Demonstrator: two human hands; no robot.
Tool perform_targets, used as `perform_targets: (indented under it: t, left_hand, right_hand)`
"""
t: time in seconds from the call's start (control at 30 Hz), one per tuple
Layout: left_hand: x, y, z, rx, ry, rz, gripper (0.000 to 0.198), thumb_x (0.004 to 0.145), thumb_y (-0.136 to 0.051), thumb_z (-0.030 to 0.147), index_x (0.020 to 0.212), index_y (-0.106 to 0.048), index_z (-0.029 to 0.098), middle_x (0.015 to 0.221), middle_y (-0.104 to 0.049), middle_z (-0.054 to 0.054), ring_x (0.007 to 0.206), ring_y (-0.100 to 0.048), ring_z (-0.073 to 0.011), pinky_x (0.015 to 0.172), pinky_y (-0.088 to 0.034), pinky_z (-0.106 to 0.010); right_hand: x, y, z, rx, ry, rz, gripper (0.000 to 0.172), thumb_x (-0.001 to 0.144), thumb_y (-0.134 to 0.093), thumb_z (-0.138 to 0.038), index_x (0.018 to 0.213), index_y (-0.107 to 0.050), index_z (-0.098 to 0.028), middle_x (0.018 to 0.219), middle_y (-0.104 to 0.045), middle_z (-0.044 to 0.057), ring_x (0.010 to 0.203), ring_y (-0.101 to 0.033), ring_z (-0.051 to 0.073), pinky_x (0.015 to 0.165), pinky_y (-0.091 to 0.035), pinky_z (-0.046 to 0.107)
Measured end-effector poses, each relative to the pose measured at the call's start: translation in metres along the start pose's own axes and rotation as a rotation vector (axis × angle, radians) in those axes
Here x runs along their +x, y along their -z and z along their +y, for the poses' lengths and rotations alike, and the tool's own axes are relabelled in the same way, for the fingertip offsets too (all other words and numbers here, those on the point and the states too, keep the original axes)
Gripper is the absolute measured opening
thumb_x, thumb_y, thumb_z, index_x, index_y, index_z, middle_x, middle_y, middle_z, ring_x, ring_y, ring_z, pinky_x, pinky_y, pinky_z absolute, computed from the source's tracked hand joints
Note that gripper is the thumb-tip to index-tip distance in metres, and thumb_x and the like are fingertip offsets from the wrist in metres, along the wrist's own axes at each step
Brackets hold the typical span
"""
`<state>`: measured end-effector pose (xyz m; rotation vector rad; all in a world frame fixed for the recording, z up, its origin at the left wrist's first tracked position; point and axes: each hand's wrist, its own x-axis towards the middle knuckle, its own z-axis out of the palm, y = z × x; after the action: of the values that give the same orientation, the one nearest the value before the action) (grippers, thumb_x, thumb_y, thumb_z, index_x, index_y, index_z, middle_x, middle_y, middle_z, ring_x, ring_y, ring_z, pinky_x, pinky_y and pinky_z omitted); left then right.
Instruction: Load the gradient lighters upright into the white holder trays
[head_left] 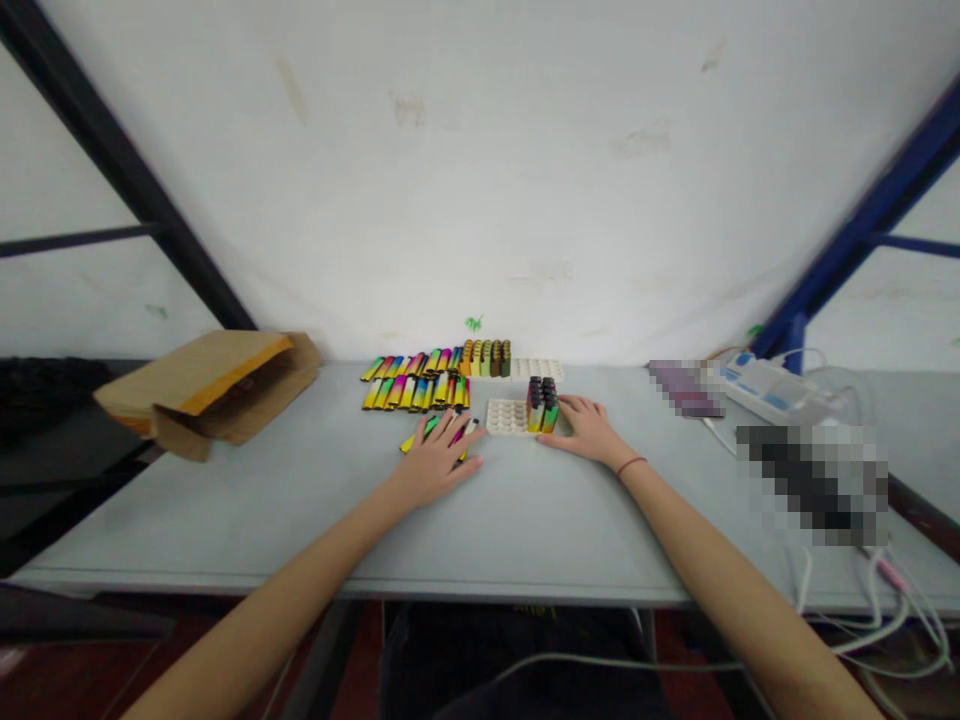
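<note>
My left hand (431, 470) lies flat with spread fingers over a few loose lighters (409, 443), partly hiding them. Beside its fingertips is a white tray (507, 418) with round holes. Several lighters (541, 405) with dark tops and rainbow-coloured bodies stand upright in the tray's right part. My right hand (589, 430) grips the right end of this tray, thumb along the front edge and fingers toward the back. Its fingers partly cover that end.
Two rows of rainbow lighters (416, 393) lie behind my left hand. Another white tray (538, 370) near the wall has upright yellow-to-dark lighters (487, 357) beside it. An open brown paper package (217, 385) sits left; a power strip (772, 388) with cables is right.
</note>
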<state>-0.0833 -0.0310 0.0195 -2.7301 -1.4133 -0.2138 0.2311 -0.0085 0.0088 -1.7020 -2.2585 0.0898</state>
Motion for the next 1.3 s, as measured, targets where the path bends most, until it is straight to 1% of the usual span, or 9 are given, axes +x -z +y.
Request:
perform_targets:
  t: [0.2, 0.43, 0.6, 0.73, 0.9, 1.0, 1.1, 1.2, 1.3]
  left_hand:
    - [0.012, -0.011, 0.019, 0.017, 0.214, 0.119, 0.052, 0.102, -0.027, 0.043, 0.146, -0.049, 0.027, 0.155, -0.043, -0.012, 0.147, -0.029, -0.0346, 0.114, -0.023, -0.066]
    - [0.020, 0.001, 0.024, 0.092, 0.203, 0.261, 0.055, 0.095, -0.041, 0.057, 0.123, -0.065, 0.016, 0.133, -0.058, -0.018, 0.125, -0.047, -0.0355, 0.104, -0.034, -0.057]
    - [0.021, 0.017, 0.030, 0.127, 0.199, 0.161, 0.042, 0.093, -0.048, 0.050, 0.105, -0.069, 0.015, 0.111, -0.067, -0.017, 0.110, -0.051, -0.0337, 0.089, -0.039, -0.048]
    - [0.025, 0.027, 0.037, 0.119, 0.194, 0.066, 0.026, 0.094, -0.048, 0.033, 0.101, -0.069, 0.018, 0.103, -0.072, -0.015, 0.108, -0.055, -0.0316, 0.091, -0.037, -0.049]
    - [0.028, 0.033, 0.040, 0.055, 0.262, 0.059, 0.027, 0.093, -0.042, 0.019, 0.102, -0.066, 0.012, 0.101, -0.072, -0.019, 0.101, -0.063, -0.0316, 0.092, -0.039, -0.050]
    - [0.031, 0.035, 0.037, -0.196, 0.252, 0.155, 0.025, 0.093, -0.039, 0.020, 0.104, -0.061, 0.013, 0.103, -0.069, -0.017, 0.098, -0.065, -0.0271, 0.089, -0.044, -0.043]
    - [0.045, 0.036, 0.038, -0.725, 0.234, 0.189, 0.023, 0.095, -0.040, 0.030, 0.112, -0.050, 0.018, 0.088, -0.066, -0.006, 0.071, -0.064, -0.0163, 0.069, -0.048, -0.030]
    - [0.071, 0.038, 0.046, -1.281, 0.320, 0.170, 0.025, 0.093, -0.044, 0.039, 0.111, -0.043, 0.023, 0.070, -0.054, 0.006, 0.042, -0.047, -0.0088, 0.044, -0.036, -0.021]
    - [0.096, 0.041, 0.056, -1.594, 0.433, 0.152, 0.026, 0.091, -0.046, 0.047, 0.091, -0.049, 0.021, 0.054, -0.041, 0.009, 0.034, -0.034, -0.0065, 0.037, -0.023, -0.019]
  right_hand:
    - [0.000, 0.002, -0.001, -0.002, 0.005, -0.005, 0.076, 0.083, -0.056, -0.072, 0.139, -0.054, -0.021, 0.145, -0.053, 0.015, 0.132, -0.045, 0.035, 0.107, -0.033, 0.051]
    - [0.000, 0.002, -0.002, -0.009, 0.007, 0.006, 0.074, 0.083, -0.057, -0.072, 0.137, -0.056, -0.021, 0.144, -0.053, 0.015, 0.132, -0.045, 0.034, 0.106, -0.034, 0.049]
    - [0.000, 0.002, -0.002, -0.010, 0.011, 0.000, 0.075, 0.083, -0.056, -0.072, 0.138, -0.055, -0.021, 0.144, -0.054, 0.015, 0.132, -0.045, 0.035, 0.106, -0.034, 0.050]
    - [0.000, 0.002, -0.001, -0.013, 0.014, -0.003, 0.075, 0.083, -0.055, -0.073, 0.138, -0.055, -0.022, 0.144, -0.054, 0.015, 0.131, -0.046, 0.035, 0.106, -0.034, 0.050]
    - [0.000, 0.002, -0.002, -0.004, 0.015, 0.001, 0.076, 0.083, -0.056, -0.073, 0.138, -0.055, -0.021, 0.144, -0.053, 0.015, 0.131, -0.046, 0.034, 0.106, -0.034, 0.050]
    - [0.000, 0.002, -0.002, 0.009, 0.017, 0.007, 0.076, 0.082, -0.057, -0.072, 0.138, -0.055, -0.021, 0.144, -0.053, 0.014, 0.131, -0.046, 0.034, 0.107, -0.034, 0.050]
    - [0.001, 0.002, -0.002, 0.021, 0.010, 0.013, 0.076, 0.082, -0.058, -0.073, 0.138, -0.056, -0.021, 0.144, -0.054, 0.014, 0.131, -0.046, 0.034, 0.107, -0.034, 0.050]
    - [0.001, 0.003, -0.001, 0.035, 0.005, 0.010, 0.078, 0.080, -0.059, -0.073, 0.137, -0.057, -0.021, 0.143, -0.055, 0.015, 0.131, -0.046, 0.034, 0.106, -0.034, 0.050]
    - [0.002, 0.004, 0.000, 0.041, -0.002, 0.000, 0.079, 0.079, -0.059, -0.075, 0.137, -0.057, -0.021, 0.143, -0.054, 0.015, 0.133, -0.045, 0.035, 0.106, -0.035, 0.051]
